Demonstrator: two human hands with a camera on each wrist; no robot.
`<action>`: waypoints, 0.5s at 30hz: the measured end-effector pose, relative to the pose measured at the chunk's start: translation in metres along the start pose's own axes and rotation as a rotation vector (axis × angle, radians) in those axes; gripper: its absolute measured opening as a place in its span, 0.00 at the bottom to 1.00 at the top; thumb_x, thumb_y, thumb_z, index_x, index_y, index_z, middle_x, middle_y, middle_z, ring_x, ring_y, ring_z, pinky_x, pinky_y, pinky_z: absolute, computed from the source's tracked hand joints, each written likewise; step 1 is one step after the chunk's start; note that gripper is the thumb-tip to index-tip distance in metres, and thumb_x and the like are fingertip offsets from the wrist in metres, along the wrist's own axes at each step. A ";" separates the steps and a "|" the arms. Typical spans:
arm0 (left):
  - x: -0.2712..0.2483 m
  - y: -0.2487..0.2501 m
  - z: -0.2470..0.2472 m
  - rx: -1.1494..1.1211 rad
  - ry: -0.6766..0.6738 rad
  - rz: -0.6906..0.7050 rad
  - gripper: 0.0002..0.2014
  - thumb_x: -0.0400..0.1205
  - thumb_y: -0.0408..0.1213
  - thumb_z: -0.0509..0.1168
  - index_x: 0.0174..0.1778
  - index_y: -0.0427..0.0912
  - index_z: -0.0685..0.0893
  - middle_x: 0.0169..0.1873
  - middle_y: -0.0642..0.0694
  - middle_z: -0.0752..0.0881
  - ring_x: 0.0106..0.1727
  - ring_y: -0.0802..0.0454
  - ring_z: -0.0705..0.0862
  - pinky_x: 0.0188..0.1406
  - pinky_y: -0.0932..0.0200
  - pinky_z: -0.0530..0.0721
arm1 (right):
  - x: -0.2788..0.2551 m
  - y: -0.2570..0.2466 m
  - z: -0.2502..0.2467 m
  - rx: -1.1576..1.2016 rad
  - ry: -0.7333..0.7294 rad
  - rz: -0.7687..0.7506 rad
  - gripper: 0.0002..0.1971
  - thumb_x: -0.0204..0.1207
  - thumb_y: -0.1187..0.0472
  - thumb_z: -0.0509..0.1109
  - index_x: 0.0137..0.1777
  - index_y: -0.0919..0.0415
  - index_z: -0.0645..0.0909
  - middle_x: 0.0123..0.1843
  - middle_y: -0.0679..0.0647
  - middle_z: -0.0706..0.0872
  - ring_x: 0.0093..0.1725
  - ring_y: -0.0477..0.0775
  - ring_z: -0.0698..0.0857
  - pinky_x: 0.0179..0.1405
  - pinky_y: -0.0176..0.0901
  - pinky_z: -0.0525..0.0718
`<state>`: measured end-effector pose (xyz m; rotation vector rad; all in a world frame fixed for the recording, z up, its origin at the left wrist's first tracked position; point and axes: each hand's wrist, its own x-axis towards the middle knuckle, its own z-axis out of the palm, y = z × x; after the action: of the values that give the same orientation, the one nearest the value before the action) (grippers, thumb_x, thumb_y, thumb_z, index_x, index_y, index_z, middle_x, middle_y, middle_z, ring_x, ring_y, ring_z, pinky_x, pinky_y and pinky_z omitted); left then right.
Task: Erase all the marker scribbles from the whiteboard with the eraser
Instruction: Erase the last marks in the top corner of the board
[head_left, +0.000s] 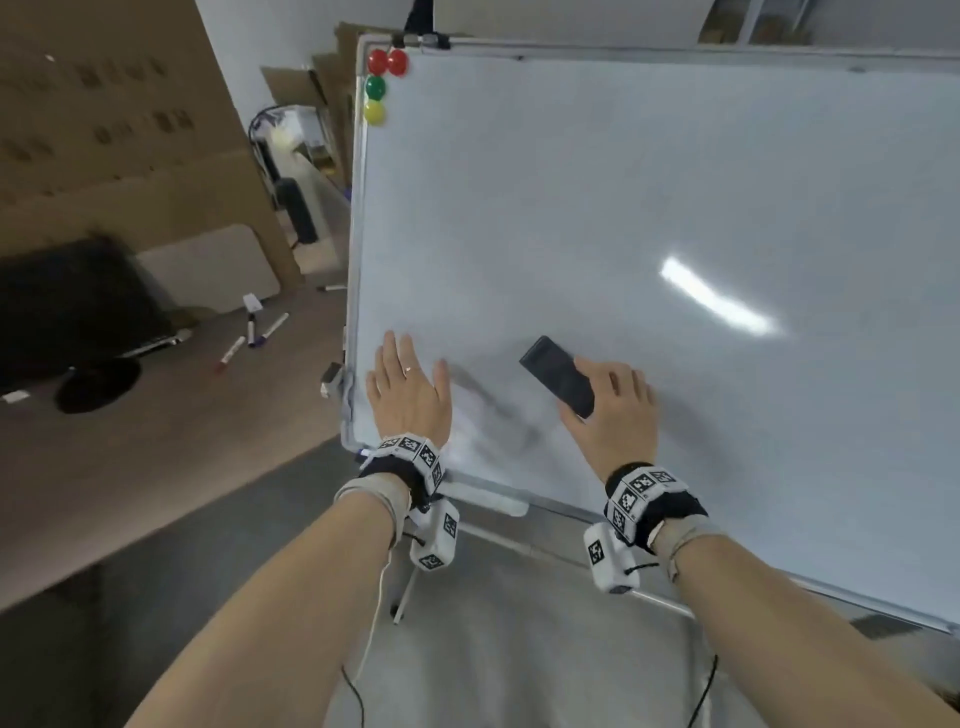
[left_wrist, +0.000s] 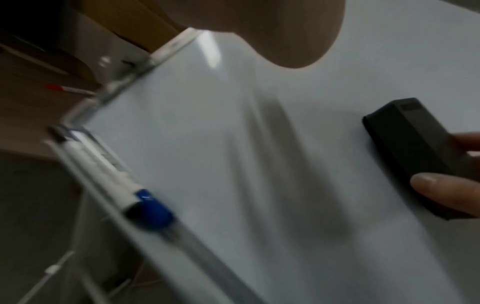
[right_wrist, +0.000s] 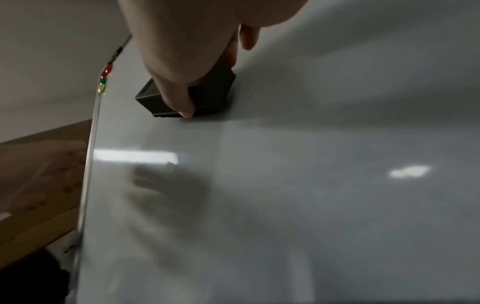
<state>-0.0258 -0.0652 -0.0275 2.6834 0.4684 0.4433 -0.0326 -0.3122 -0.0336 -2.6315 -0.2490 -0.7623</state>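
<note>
Whiteboard: a large framed board, tilted, filling the right and far part of your head view. Its surface reads as clean white with a bright light reflection right of centre; you see no marker scribbles on it, only soft grey shadows of your hands near its lower left corner.
Eraser: a black rectangular block on the lower part of the board, its felt face pressed flat to the surface, its long axis running diagonally up to the left.
Right hand: your fingers and thumb curl round the eraser's near end and grip it; the thumb tip presses one long side against the board.
Left hand: flat and spread, fingers straight, palm laid on the board near its lower left corner, left of the eraser and apart from it. It holds nothing.
Blue-capped marker: white barrel, lying along the board's bottom ledge in your left wrist view, blurred.
Magnets: two red, one green, one yellow, clustered at the board's upper left corner.
Loose markers: several lying on the brown surface left of the board, well apart from both hands.
Wrist bands: black straps with patterned white cubes on both your wrists.
</note>
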 end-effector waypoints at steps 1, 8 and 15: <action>-0.005 -0.013 -0.001 0.023 -0.012 -0.038 0.32 0.89 0.56 0.46 0.87 0.42 0.56 0.87 0.43 0.55 0.87 0.44 0.54 0.86 0.42 0.54 | -0.004 -0.006 0.006 0.012 -0.008 -0.008 0.26 0.68 0.51 0.80 0.66 0.54 0.82 0.54 0.55 0.82 0.54 0.61 0.77 0.54 0.52 0.72; -0.027 -0.075 -0.002 0.018 -0.106 -0.251 0.32 0.88 0.54 0.49 0.86 0.41 0.58 0.87 0.44 0.56 0.86 0.41 0.58 0.84 0.42 0.59 | -0.024 -0.041 0.030 0.042 -0.276 -0.079 0.28 0.69 0.50 0.78 0.71 0.52 0.81 0.57 0.54 0.83 0.56 0.63 0.79 0.55 0.55 0.76; -0.025 -0.096 -0.003 -0.073 -0.408 -0.127 0.31 0.91 0.52 0.42 0.87 0.40 0.52 0.88 0.42 0.46 0.88 0.41 0.51 0.86 0.43 0.55 | -0.025 -0.067 0.023 -0.130 -0.674 -0.040 0.28 0.78 0.43 0.67 0.77 0.46 0.71 0.68 0.51 0.80 0.66 0.58 0.77 0.64 0.54 0.78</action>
<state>-0.0742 0.0104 -0.0707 2.5600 0.4836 -0.1221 -0.0609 -0.2430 -0.0445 -2.9282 -0.4424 0.1330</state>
